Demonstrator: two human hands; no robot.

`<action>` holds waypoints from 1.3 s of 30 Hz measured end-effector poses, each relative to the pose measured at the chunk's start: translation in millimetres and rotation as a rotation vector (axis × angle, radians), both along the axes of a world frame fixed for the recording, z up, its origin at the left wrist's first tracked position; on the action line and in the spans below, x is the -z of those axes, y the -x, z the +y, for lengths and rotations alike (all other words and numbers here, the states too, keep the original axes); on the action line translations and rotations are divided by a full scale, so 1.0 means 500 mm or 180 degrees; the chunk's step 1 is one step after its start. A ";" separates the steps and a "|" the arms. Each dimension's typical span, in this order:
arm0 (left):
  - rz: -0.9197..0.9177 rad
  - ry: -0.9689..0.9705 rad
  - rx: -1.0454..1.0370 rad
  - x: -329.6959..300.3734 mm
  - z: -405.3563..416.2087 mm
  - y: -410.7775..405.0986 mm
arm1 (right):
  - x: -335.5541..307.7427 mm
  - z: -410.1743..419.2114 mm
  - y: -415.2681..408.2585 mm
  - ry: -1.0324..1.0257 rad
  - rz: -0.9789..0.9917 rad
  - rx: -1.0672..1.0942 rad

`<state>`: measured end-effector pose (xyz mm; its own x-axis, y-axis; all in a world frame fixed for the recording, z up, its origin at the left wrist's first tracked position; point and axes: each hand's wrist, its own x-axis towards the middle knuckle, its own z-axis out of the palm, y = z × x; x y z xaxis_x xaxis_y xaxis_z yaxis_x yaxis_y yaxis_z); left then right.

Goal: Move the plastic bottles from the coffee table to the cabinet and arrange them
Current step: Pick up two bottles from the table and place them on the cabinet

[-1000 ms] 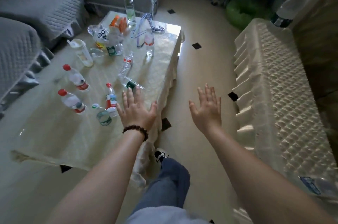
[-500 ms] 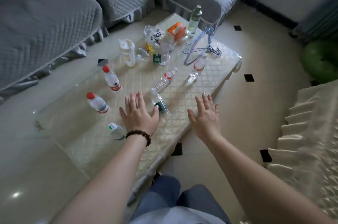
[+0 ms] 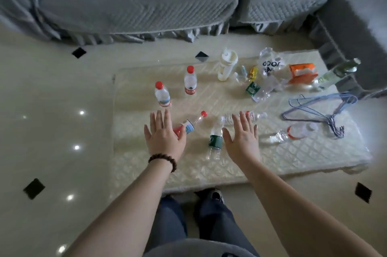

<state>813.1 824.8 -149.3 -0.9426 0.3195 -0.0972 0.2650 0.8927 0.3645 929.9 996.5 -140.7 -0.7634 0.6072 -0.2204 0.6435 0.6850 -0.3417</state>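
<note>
Several plastic bottles lie and stand on the coffee table point(image 3: 293, 156). My left hand point(image 3: 162, 137) hovers flat, fingers straight, over the lower end of a lying red-capped bottle point(image 3: 191, 124). My right hand point(image 3: 240, 139) is spread open beside a green-labelled bottle point(image 3: 214, 141) and partly covers a lying clear bottle point(image 3: 254, 116). Two red-capped bottles point(image 3: 161, 95) point(image 3: 190, 81) stand upright behind. Another clear bottle with a red ring point(image 3: 287, 134) lies to the right. Neither hand holds anything. The cabinet is out of view.
A white jug point(image 3: 227, 66), a crumpled plastic bag point(image 3: 270, 66), an orange packet point(image 3: 301, 72), a tall greenish bottle point(image 3: 337, 74) and blue wire hangers point(image 3: 322, 110) crowd the table's far right. Grey sofas point(image 3: 136, 1) stand behind. My legs and shoes point(image 3: 209, 210) are at the table's near edge.
The view has swung left from the cabinet to face the coffee table squarely. Both open hands now hover over the lying bottles near the front edge.
</note>
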 end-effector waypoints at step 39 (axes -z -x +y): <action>-0.0215 -0.1483 -0.0687 0.274 -0.009 0.099 | 0.398 0.073 0.097 0.0631 -0.0411 0.0005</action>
<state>763.8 820.3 -286.4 -0.9884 0.1423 -0.0539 0.0548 0.6634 0.7463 881.2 1033.2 -339.7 -0.7201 0.5435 -0.4313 0.6917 0.6115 -0.3842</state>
